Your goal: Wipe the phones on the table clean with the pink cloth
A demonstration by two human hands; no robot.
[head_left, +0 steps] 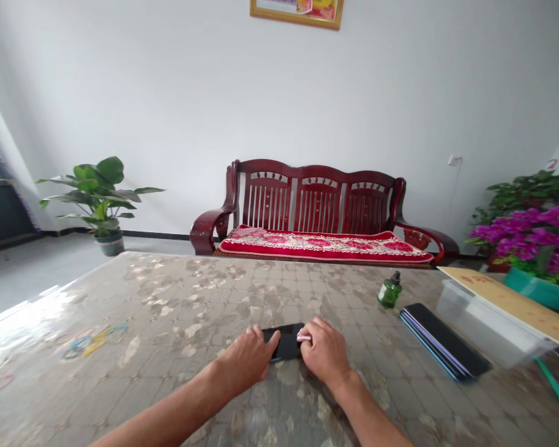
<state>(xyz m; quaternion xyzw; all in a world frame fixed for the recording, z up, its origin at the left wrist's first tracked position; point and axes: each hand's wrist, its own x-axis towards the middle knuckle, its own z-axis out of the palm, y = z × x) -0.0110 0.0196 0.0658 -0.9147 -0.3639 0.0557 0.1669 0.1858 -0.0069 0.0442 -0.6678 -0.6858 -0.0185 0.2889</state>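
A black smartphone (286,343) lies on the patterned tablecloth in front of me, its dark screen facing up. My left hand (251,352) grips its left end, with the thumb resting over the screen. At the phone's right end is my right hand (325,349), closed, its fingers pinching a small pale pink thing (302,336) against or just above the screen. Most of that pink thing is hidden by the fingers, so its kind cannot be made out.
Right of my hands are a green bottle with a black cap (390,293), a stack of phones (442,340) and a clear plastic box (475,323) under a tan board (503,298). Coloured rubber bands (90,341) lie at left. Beyond the table (190,298) stands a wooden bench (317,198).
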